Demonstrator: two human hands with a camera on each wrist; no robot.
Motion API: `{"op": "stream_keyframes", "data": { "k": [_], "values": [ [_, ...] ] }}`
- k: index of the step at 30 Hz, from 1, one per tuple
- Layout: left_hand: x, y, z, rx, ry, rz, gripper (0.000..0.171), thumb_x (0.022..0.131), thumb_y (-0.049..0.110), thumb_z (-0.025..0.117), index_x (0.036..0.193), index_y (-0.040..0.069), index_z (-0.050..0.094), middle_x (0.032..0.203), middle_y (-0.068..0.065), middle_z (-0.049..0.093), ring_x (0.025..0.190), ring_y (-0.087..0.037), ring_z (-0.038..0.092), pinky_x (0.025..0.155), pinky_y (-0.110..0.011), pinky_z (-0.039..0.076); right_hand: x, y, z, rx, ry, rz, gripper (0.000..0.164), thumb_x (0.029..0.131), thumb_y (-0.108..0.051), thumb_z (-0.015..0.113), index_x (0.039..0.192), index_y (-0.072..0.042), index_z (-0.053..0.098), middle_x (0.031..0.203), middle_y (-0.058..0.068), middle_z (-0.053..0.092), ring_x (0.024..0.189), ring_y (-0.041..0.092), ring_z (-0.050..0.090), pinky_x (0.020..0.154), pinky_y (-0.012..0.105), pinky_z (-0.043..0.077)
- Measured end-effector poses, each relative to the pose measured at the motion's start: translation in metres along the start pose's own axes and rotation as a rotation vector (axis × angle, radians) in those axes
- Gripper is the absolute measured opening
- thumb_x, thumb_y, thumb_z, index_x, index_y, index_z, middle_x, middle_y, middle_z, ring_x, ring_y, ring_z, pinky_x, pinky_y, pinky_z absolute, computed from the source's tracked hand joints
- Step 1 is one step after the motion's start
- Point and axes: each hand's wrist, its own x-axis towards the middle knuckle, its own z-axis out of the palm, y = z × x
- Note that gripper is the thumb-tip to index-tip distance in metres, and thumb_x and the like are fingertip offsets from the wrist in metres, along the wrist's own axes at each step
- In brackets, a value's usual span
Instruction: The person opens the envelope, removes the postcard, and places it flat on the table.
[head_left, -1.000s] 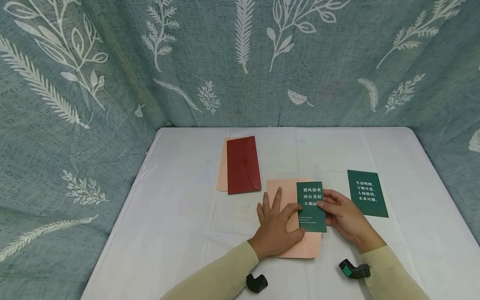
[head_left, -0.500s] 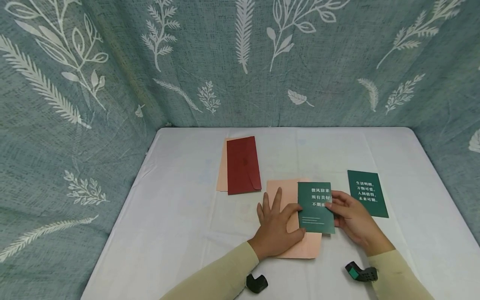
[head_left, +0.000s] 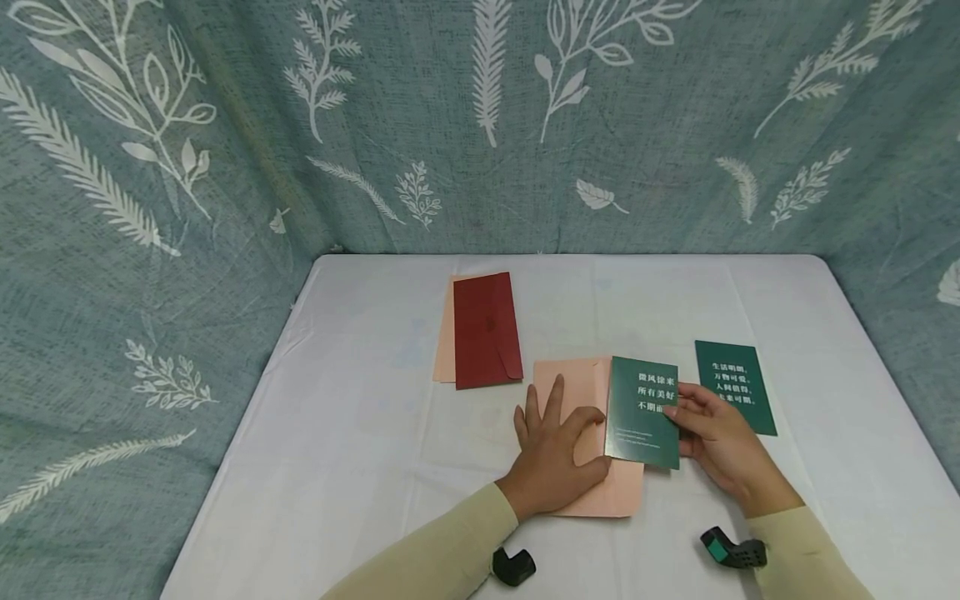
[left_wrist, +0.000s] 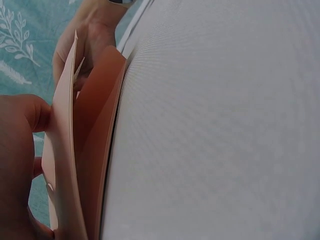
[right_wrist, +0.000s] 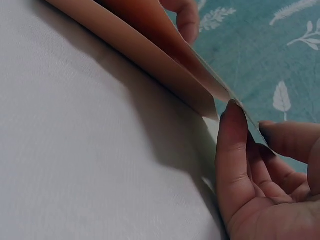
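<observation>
My left hand [head_left: 551, 462] rests on a pale pink envelope [head_left: 611, 492], its fingers spread, with index finger and thumb near the mouth. In the left wrist view the mouth of the envelope [left_wrist: 95, 130] gapes, and the upper panel bows away from the lower one. With thumb on the front and fingers behind, my right hand [head_left: 727, 446] pinches the right edge of a dark green card [head_left: 645, 417] printed in white. The card lies slightly tilted over the envelope's right side; whether its left edge still touches the mouth I cannot tell.
Another green card [head_left: 735, 383] lies to the right, partly behind my right hand. Farther back, a dark red envelope [head_left: 487, 329] overlaps a pale pink one [head_left: 444, 333]. A white cloth [head_left: 352, 433] covers the table. A patterned curtain [head_left: 450, 183] hangs along the back and sides.
My right hand has drawn the green card rightward out of the pink envelope, and more of its left part shows. The card has turned slightly. My left hand has stayed in place.
</observation>
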Motion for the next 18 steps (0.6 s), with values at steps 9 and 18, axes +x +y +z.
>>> {"op": "stream_keyframes", "data": {
  "k": [9,18],
  "values": [
    [0.001,-0.002,0.002,-0.005,-0.004,-0.021,0.047,0.094,0.041,0.07,0.14,0.03,0.062,0.181,-0.014,0.008,0.16,-0.053,-0.007,0.117,-0.079,-0.002,-0.002,-0.002,-0.01,0.029,0.031,-0.011,0.052,0.11,-0.004,0.064,0.152,0.004,0.034,0.112,0.001,0.068,0.094,0.014,0.073,0.075,0.036,0.064],
    [0.002,-0.002,0.003,0.009,0.0,-0.008,0.046,0.095,0.041,0.069,0.139,0.03,0.062,0.18,-0.016,0.009,0.16,-0.054,-0.006,0.116,-0.081,0.0,-0.006,-0.006,-0.022,0.066,0.034,-0.066,0.037,0.11,-0.002,0.063,0.143,0.0,0.045,0.11,0.0,0.073,0.095,0.014,0.074,0.073,0.035,0.064]
  ]
}}
